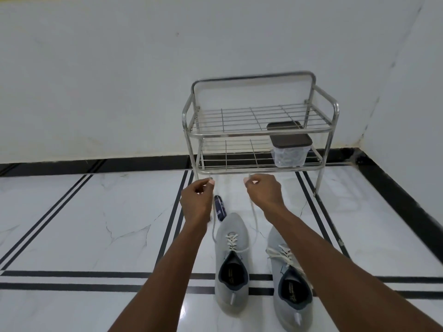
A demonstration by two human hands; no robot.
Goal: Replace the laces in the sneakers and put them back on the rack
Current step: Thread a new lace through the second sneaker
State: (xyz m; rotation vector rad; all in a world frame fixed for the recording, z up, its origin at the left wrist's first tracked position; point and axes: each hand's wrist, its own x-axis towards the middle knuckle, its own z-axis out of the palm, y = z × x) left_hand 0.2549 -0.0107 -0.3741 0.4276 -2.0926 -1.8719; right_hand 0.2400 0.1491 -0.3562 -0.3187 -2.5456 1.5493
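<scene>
Two grey sneakers stand side by side on the floor with toes pointing away from me. The left sneaker (230, 262) has a white lace threaded through its eyelets, and both lace ends run up and forward. My left hand (197, 200) pinches one lace end, my right hand (263, 193) pinches the other, both held taut above the toe. The right sneaker (289, 283) is laced, with loose white ends lying across it. The steel two-shelf rack (259, 134) stands against the wall beyond my hands.
A clear plastic box with a dark lid (290, 149) sits on the rack's lower shelf at the right. A small dark blue packet (220, 208) lies on the floor just past the left sneaker's toe. White marble floor with black stripes spreads to the left.
</scene>
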